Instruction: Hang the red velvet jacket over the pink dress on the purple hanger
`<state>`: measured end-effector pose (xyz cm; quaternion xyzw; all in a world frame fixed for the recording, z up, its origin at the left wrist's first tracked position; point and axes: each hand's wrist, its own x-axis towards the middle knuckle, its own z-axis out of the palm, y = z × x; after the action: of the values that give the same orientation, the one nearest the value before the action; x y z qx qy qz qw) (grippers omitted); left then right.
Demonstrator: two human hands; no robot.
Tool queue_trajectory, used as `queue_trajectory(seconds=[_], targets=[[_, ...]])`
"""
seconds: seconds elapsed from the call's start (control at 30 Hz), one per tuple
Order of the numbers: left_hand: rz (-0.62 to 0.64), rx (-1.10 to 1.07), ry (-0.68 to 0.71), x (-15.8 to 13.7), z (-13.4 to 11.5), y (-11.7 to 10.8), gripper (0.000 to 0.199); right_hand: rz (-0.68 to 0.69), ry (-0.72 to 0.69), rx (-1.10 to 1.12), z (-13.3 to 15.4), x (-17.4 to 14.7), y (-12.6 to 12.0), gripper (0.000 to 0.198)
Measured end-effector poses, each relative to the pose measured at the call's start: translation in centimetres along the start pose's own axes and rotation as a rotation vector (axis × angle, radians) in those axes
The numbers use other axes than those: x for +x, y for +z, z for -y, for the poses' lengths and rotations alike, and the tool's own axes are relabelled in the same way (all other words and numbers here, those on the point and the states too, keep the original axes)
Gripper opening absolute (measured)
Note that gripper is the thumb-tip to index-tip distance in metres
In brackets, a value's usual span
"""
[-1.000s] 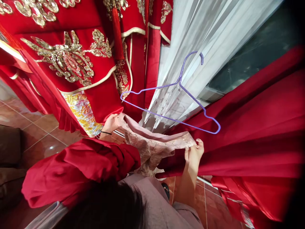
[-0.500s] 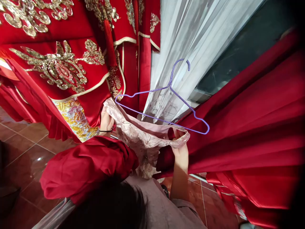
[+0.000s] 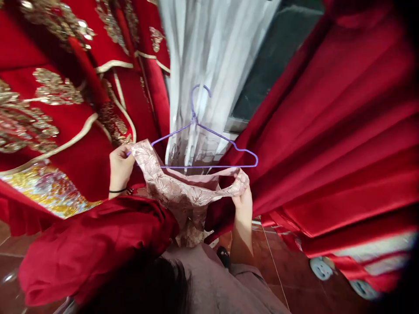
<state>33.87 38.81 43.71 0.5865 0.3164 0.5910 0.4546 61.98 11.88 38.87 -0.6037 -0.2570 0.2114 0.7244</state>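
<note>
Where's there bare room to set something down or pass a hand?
Set-down: floor tiles between right forearm and white objects, below the red satin. Hand gap: likely inside the hanger, between its sloping arms and bottom bar, white curtain behind. Crowded: the hanger's left end, where left hand, pink garment and embroidered red cloth overlap in view.

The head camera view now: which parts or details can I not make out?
Head view:
Thin purple hanger: left end mostly behind the pink floral fabric garment.
Garment's lower left: behind bunched red cloth.
Right hand: fingers partly hidden by the garment.
Gold-sequined embroidery: blurred, cut off by left edge.
</note>
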Motion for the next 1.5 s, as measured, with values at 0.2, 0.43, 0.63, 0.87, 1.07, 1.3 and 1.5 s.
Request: queue_trajectory(seconds=[0.2, 0.43, 0.63, 0.87, 1.07, 1.3, 1.5], targets=[[-0.069, 0.177, 0.121, 0.1, -0.9, 0.2, 0.006, -0.144, -0.107, 0.139, 1.4, 2.5, -2.8, 0.024], [-0.111, 0.181, 0.215, 0.1, -3.0, -0.2, 0.005, 0.085, -0.338, 0.080, 7.6, 7.8, -1.8, 0.029], [-0.009, 0.286, 0.362, 0.2, -3.8, -0.6, 0.015, 0.608, -0.381, -0.844, 12.0, 11.2, -0.2, 0.011], [0.171, 0.262, 0.217, 0.0, -2.6, -1.3, 0.024, -0.020, -0.651, -0.997, 12.6, 2.4, 5.0, 0.026], [0.105, 0.214, 0.163, 0.0, -2.1, -0.6, 0.027, 1.158, -0.330, -0.310, 5.2, -10.5, 18.2, 0.095], [0.111, 0.220, 0.293, -0.9, -2.5, -2.9, 0.034, 1.306, -0.136, -0.070, 2.8, -12.6, 19.6, 0.049], [0.486, 0.120, 0.098, -2.9, -9.8, -5.5, 0.044, 0.654, -0.021, 0.202, 5.3, -6.2, 16.9, 0.041]])
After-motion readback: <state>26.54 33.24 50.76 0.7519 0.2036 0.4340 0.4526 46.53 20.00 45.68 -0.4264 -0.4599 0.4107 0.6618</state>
